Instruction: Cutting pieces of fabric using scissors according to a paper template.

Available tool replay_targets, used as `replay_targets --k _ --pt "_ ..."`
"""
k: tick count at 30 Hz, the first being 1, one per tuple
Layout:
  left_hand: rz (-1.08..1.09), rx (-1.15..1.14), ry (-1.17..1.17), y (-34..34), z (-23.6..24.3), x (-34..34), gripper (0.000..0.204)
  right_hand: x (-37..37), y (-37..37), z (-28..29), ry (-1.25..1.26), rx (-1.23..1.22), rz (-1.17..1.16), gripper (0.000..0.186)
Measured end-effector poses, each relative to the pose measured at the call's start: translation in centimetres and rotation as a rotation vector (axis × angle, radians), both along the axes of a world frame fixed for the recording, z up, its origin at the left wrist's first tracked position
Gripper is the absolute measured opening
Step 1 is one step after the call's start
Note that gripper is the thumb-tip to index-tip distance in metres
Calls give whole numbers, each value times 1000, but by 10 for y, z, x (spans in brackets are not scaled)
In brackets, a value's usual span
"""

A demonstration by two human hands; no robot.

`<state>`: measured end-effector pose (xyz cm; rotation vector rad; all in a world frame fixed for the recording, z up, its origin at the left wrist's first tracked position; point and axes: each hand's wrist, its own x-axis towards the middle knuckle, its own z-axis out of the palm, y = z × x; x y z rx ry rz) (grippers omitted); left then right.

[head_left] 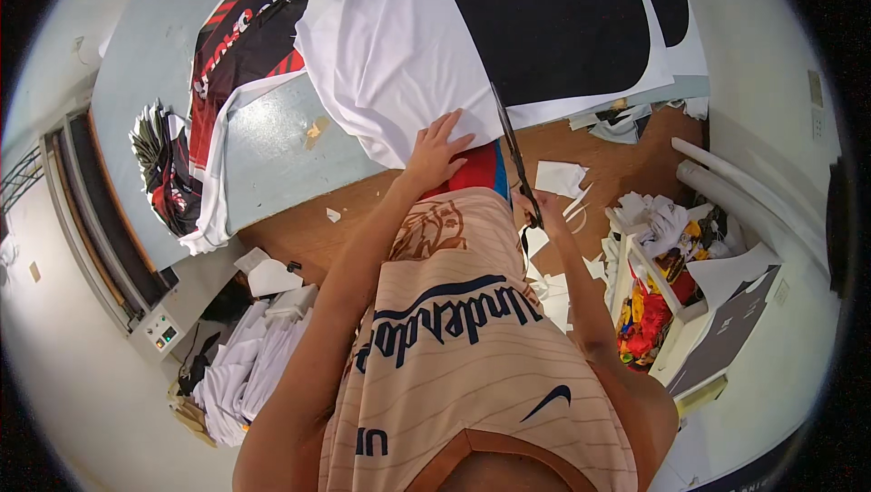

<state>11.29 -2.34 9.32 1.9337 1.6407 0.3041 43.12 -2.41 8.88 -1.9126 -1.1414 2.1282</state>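
The left hand (434,154) is resting on the lower edge of a white cloth (399,65), its fingers standing apart and its thumb pointing to the right. The right hand (546,206) is closing its fingers around the handles of a pair of scissors (511,142). The cloth is lying plain and thin, rising in soft folds at the left and flattening toward the right; the scissors are showing dark handles and a long, narrow blade. The cloth is spreading over the table (281,142), under and beyond the left fingers; the blade is extending from the right fingers along the cloth's right edge, its tip reaching near a black panel (553,29) with a white border. Farther left, a black-and-red printed cloth (231,65) is lying partly beneath the white one. The right fingers are largely hiding at the handles, and how far the blades are opening cannot be told. The top of the picture is cutting off the white cloth's far end.
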Motion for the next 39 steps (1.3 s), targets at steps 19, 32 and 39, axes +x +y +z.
replay_targets --k 19,32,39 --pt "-30 -79 -56 9 18 10 59 -27 49 18 7 -16 37 50" --pt "-53 -128 -78 9 19 22 54 -33 58 12 25 27 -5 53" --pt "-56 -189 -97 9 23 25 57 -46 92 15 90 -47 -31 60"
